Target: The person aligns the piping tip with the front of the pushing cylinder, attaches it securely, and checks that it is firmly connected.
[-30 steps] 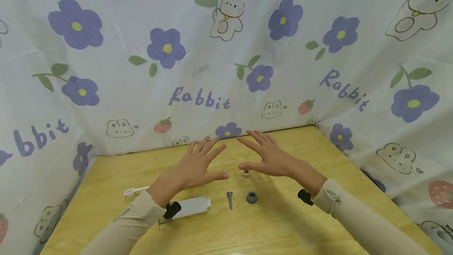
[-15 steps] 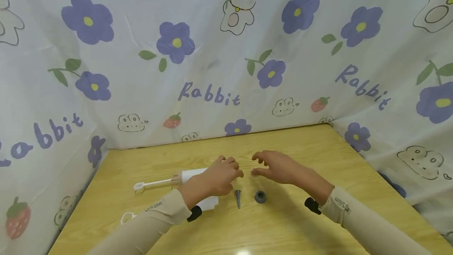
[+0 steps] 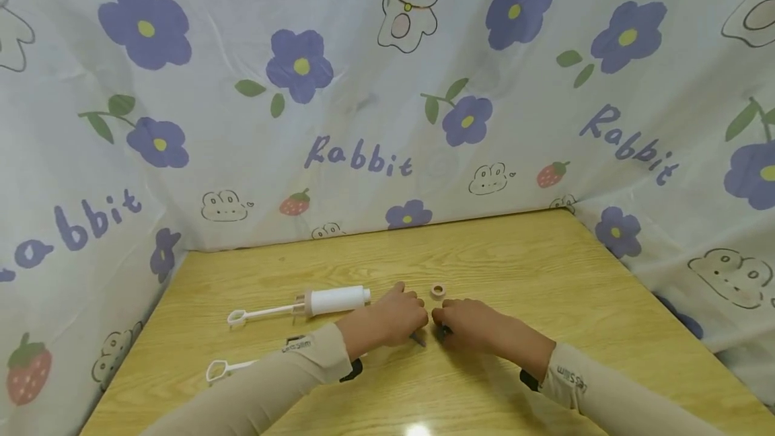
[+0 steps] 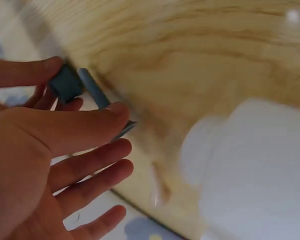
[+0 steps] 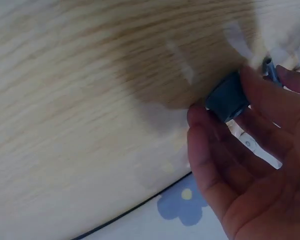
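Fingers on both my hands pinch small parts at the lower centre of the head view, over the worktop. Left of centre lies a white tube with a plunger. My right hand pinches the grey cap; just beyond it sits a pale ring. My left hand pinches the slim grey pin, lower fingers spread. Squeezing off-centre could flick the cap loose; too light a hold could let the pin twist. My left sleeve hides most of whatever the second white handle belongs to; my thumb partly covers the pin's broad end.
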`<control>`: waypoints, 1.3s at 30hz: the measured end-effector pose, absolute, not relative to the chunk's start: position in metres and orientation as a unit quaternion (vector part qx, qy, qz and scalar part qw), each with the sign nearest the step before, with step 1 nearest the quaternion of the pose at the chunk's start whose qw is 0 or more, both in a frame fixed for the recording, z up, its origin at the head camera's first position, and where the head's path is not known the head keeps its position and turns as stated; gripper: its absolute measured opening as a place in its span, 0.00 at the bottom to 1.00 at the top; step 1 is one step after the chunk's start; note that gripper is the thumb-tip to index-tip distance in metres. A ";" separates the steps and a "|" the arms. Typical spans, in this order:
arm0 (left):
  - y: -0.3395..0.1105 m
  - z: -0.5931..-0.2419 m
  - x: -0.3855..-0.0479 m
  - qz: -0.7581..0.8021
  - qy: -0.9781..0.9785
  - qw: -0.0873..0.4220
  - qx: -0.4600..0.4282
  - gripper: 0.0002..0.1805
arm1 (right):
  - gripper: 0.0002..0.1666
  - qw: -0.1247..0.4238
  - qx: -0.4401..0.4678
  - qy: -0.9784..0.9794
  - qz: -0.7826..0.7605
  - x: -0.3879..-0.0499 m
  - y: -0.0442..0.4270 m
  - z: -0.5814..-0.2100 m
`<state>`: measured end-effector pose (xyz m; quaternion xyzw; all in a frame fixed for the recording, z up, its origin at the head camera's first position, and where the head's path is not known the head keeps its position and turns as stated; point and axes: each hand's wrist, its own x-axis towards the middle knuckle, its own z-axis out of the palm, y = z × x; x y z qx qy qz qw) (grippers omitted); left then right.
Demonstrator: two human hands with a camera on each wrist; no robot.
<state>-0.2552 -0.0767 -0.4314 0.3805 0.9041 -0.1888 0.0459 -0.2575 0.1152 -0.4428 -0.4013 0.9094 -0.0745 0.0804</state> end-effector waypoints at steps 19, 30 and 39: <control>-0.154 -0.387 -0.245 0.216 0.945 -0.115 0.219 0.09 | 0.19 0.025 -0.287 0.842 -0.457 -0.272 0.113 -0.402; -0.149 -0.382 -0.242 0.235 0.940 -0.124 0.216 0.08 | 0.20 0.035 -0.280 0.837 -0.469 -0.274 0.107 -0.402; -0.136 -0.379 -0.238 0.214 0.936 -0.111 0.258 0.08 | 0.20 0.039 -0.314 0.827 -0.464 -0.270 0.090 -0.405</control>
